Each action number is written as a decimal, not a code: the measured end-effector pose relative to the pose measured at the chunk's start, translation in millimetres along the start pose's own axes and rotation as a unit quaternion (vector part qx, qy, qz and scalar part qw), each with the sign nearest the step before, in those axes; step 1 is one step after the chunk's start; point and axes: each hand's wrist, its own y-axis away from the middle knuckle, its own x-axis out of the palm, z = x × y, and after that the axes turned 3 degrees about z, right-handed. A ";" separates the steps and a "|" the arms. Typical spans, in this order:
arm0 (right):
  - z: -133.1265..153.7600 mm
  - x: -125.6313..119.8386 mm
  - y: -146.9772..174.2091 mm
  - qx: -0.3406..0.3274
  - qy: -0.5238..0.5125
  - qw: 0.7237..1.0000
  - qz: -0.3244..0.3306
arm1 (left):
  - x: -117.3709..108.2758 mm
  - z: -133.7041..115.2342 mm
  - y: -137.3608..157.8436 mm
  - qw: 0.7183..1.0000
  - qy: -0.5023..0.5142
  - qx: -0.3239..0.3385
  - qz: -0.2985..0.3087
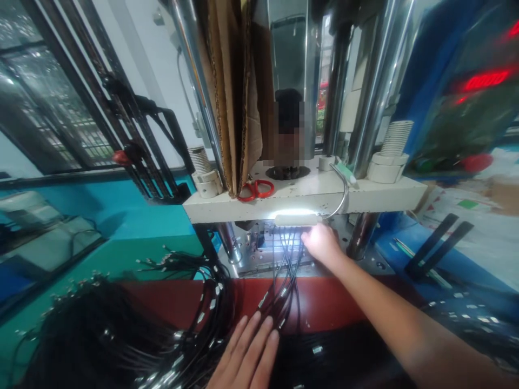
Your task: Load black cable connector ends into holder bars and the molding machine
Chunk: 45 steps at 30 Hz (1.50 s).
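My left hand (249, 354) lies with its fingers stretched out at the near edge of a bunch of thin black cables (286, 289). The cables run from the hand into the lit metal mould (265, 242) under the press plate. My right hand (324, 243) reaches in at the right side of the mould, just below the white lamp (298, 219). Its fingers look curled together close to the cable ends; what they hold, if anything, is hidden. Small silvery connectors show on the cables near my left hand.
Above the mould sits the cream press plate (365, 201), with red-handled scissors (256, 190) and cardboard (231, 97) on it. A big heap of black cables (93, 335) lies at left, more cables (466, 313) at right. Steel columns (231, 243) flank the mould.
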 end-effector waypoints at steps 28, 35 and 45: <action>-12.7 0.3 -7.0 -0.092 0.076 0.993 -0.001 | 25.0 30.1 -125.5 0.821 0.400 -0.359 0.192; -13.7 -2.3 -11.4 -0.111 0.093 0.989 0.010 | 43.6 27.5 -137.5 0.828 0.398 -0.358 0.167; -14.4 3.1 -6.2 -0.111 0.046 0.993 -0.021 | 47.3 18.6 -133.8 0.805 0.446 -0.375 0.110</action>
